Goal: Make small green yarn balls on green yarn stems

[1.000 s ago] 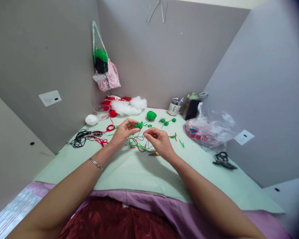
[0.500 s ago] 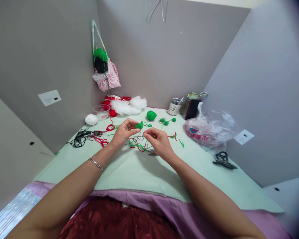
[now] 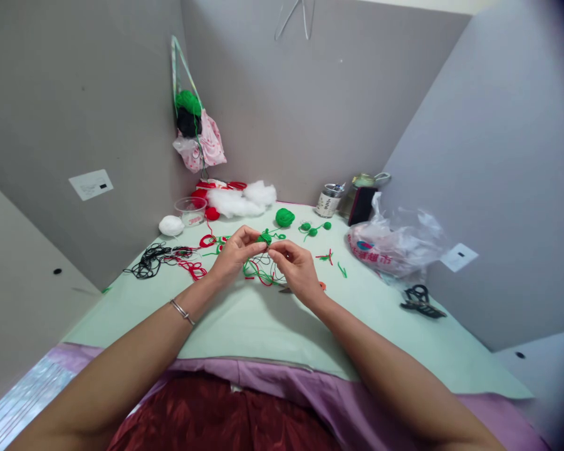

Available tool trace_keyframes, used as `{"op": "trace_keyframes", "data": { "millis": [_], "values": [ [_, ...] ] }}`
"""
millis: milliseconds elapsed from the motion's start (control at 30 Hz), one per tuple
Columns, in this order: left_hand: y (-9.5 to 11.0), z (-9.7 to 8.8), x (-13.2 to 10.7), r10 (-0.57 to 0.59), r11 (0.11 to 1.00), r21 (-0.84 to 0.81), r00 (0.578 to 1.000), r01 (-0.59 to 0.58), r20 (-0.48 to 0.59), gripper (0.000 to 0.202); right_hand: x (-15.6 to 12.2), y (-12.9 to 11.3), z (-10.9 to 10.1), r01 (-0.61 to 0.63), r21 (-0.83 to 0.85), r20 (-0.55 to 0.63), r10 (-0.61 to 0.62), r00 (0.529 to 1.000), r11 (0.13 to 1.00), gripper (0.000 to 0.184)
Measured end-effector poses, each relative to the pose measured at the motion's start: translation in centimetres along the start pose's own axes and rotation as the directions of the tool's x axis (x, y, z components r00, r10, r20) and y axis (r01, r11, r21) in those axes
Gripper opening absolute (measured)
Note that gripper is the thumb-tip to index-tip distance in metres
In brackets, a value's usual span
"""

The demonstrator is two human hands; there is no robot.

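My left hand [image 3: 237,252] pinches a small green yarn piece [image 3: 265,237] between thumb and fingers, above the middle of the table. Close against it, the fingertips of my right hand [image 3: 295,266] are pressed together beside the piece's lower edge. What they pinch is too small to make out. Dark thread [image 3: 263,258] hangs below the piece. Under my hands lie loose green and red yarn strands [image 3: 258,274]. Scissors [image 3: 286,289] with an orange handle are partly hidden beneath my right hand.
Behind lie a green yarn ball [image 3: 284,218], small green balls [image 3: 313,232] and white stuffing [image 3: 237,202]. Tangled black yarn [image 3: 151,260], a white ball [image 3: 171,225] and a clear cup [image 3: 190,213] sit left. Rightward are a can [image 3: 329,202], plastic bag [image 3: 395,244] and black hair claw [image 3: 422,302].
My right hand has moved in toward the green piece, so the fingertips of both hands now nearly meet. More of the scissors' orange handle shows.
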State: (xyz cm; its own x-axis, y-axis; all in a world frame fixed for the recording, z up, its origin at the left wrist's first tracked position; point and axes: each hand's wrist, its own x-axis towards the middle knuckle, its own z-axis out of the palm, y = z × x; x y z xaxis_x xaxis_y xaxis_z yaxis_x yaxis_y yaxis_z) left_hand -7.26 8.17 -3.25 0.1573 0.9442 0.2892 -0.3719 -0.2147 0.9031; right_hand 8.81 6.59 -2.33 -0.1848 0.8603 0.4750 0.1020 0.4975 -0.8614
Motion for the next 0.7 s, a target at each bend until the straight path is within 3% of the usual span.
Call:
{"op": "trace_keyframes", "data": {
  "millis": [233,433,700],
  "values": [
    [-0.17,0.13,0.04,0.114,0.99,0.08,0.993,-0.112,-0.018,0.031,0.16,0.63,-0.18,0.025,0.006,-0.026,-0.024,0.999,1.0,0.012],
    [-0.1,0.01,0.06,0.148,0.986,0.079,0.988,-0.145,-0.035,0.03,-0.09,0.25,-0.21,0.07,-0.089,0.016,-0.069,0.997,0.994,0.014],
    [0.03,-0.27,0.13,0.163,0.983,0.098,0.986,-0.158,-0.047,0.029,-0.08,-0.16,-0.37,-0.002,-0.087,0.056,0.007,0.998,0.996,0.019]
  ]
}}
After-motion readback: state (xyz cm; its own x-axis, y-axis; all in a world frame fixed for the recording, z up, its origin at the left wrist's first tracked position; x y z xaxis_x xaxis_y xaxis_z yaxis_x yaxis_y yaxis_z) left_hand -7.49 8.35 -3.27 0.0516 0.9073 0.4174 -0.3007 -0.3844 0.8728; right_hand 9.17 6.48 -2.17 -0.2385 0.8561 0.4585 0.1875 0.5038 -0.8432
